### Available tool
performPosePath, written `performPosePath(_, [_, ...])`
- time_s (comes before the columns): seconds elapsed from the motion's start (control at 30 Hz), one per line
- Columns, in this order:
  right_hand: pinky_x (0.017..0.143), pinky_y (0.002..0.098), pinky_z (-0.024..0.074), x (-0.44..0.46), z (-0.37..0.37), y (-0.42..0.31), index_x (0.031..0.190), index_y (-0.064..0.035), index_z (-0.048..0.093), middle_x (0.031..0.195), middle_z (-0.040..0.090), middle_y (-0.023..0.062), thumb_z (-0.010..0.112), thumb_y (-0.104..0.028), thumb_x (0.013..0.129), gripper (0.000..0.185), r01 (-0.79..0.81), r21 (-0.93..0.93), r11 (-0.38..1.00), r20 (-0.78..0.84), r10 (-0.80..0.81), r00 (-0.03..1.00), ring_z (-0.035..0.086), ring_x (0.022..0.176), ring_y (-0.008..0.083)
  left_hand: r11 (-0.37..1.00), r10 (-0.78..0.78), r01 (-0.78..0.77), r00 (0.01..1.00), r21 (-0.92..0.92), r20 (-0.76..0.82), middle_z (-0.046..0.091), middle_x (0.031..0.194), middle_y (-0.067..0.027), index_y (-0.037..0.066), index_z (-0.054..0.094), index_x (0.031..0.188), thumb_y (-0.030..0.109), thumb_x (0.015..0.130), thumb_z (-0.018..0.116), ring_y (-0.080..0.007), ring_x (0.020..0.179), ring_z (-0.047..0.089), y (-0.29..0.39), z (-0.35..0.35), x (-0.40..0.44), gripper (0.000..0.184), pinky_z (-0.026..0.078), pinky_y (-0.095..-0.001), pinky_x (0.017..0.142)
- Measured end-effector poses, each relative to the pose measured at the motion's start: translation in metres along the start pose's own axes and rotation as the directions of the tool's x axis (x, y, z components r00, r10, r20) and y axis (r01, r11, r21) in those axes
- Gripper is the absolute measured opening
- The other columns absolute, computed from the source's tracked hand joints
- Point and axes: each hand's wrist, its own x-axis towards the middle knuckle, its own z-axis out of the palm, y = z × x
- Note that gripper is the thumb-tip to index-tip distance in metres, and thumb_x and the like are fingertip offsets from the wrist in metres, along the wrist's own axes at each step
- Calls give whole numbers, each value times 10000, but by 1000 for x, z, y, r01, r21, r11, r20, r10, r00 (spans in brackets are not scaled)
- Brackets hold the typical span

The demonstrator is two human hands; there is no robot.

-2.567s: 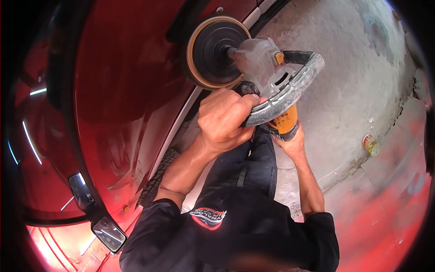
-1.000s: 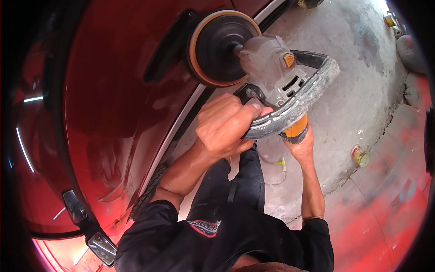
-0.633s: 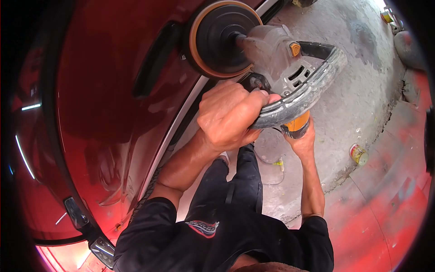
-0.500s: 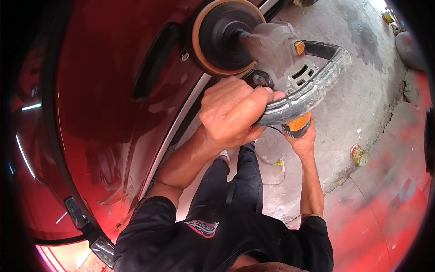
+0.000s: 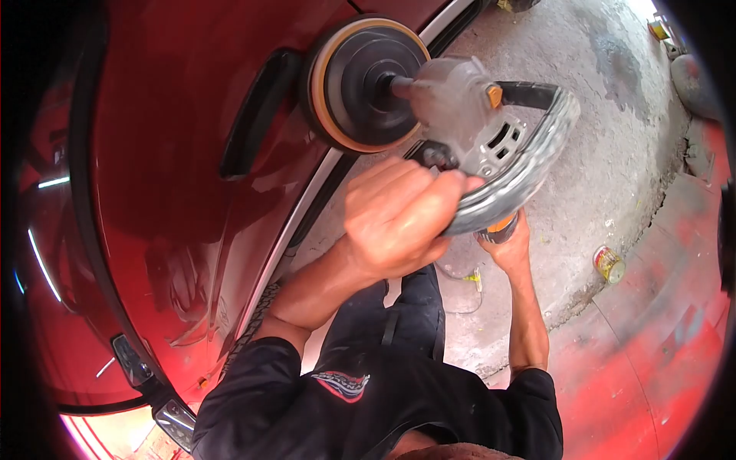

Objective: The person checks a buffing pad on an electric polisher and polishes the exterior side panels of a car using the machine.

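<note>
We see left hand (image 5: 399, 222) gripping the polisher (image 5: 452, 100) by its loop (image 5: 514, 192), right hand (image 5: 508, 245) round its back end (image 5: 502, 225), pad (image 5: 360, 96) at the red door (image 5: 169, 153) beside the black handle (image 5: 259, 115), which sideways drift could make it snag.

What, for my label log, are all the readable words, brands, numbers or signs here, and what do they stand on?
None reads clearly.
Black shirt, chest logo: lettering too small and blurred.
Yellow can: label too small.
Polisher: no legible marking.
</note>
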Motion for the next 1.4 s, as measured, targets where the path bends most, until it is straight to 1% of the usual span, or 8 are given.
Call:
performPosePath(0.27, [1016, 384, 509, 9, -6, -10, 1366, -11, 518, 1211, 709, 153, 940, -64, 592, 883, -87, 163, 983, 146, 63, 987, 679, 1151, 285, 987, -47, 38, 997, 159, 57, 461, 663, -29, 70, 638, 913, 106, 624, 722, -208, 535, 527, 25, 14, 38, 303, 396, -347, 500])
performPosePath(0.3, [1022, 381, 507, 7, -6, -12, 1387, -30, 521, 1212, 714, 130, 947, -51, 579, 913, -142, 206, 968, 164, 109, 980, 677, 1152, 272, 989, -95, 80, 988, 126, 119, 549, 718, -84, 36, 665, 996, -72, 494, 754, -284, 575, 550, 33, 7, 41, 521, 446, -357, 542])
performPosePath(0.53, [1041, 372, 491, 1, -11, -26, 1401, -28, 512, 1252, 695, 121, 947, -29, 571, 938, -146, 218, 965, 229, 94, 969, 650, 1181, 232, 975, -141, 109, 977, 195, 159, 541, 719, -82, 27, 660, 994, -79, 508, 765, -278, 570, 539, 55, 0, 49, 509, 432, -350, 546])
performPosePath(0.83, [1018, 388, 489, 7, -6, -48, 1362, -6, 511, 1215, 682, 129, 929, -60, 598, 872, 105, 186, 977, 94, -124, 988, 652, 1139, 251, 978, 20, -45, 992, 206, 123, 527, 682, -67, 14, 664, 942, -53, 543, 769, -236, 540, 531, 54, -16, 76, 418, 418, -334, 503])
performPosePath(1.0, [986, 385, 512, 19, -1, -76, 1351, -15, 503, 1207, 678, 139, 930, -54, 626, 843, 168, 351, 921, 58, -201, 978, 659, 1123, 236, 966, 91, -116, 989, 230, 118, 555, 658, -63, -23, 695, 952, -25, 614, 814, -204, 527, 544, 66, -46, 98, 359, 439, -310, 499])
performPosePath(1.17, [970, 376, 528, 26, -11, -121, 1332, -28, 517, 1184, 693, 121, 930, -23, 609, 833, 170, 406, 898, 12, -191, 981, 675, 1099, 232, 943, 169, -189, 981, 275, 95, 627, 699, -91, -37, 711, 986, -30, 566, 811, -233, 547, 597, 83, -83, 127, 432, 469, -314, 515])
performPosePath(1.27, [970, 372, 529, 30, -16, -139, 1337, -43, 517, 1190, 697, 105, 918, -3, 608, 832, 157, 365, 918, 35, -182, 983, 674, 1111, 219, 916, 279, -256, 960, 309, -30, 448, 636, -6, -3, 687, 915, 61, 605, 751, -139, 495, 470, 85, -90, 140, 323, 340, -295, 448])
performPosePath(1.4, [969, 368, 527, 26, -20, -160, 1333, -48, 522, 1196, 702, 109, 909, 2, 619, 814, 175, 340, 924, 28, -196, 980, 677, 1119, 215, 895, 310, -276, 950, 350, -43, 473, 639, -10, -3, 705, 939, 54, 610, 752, -151, 496, 482, 91, -104, 146, 337, 375, -298, 454])
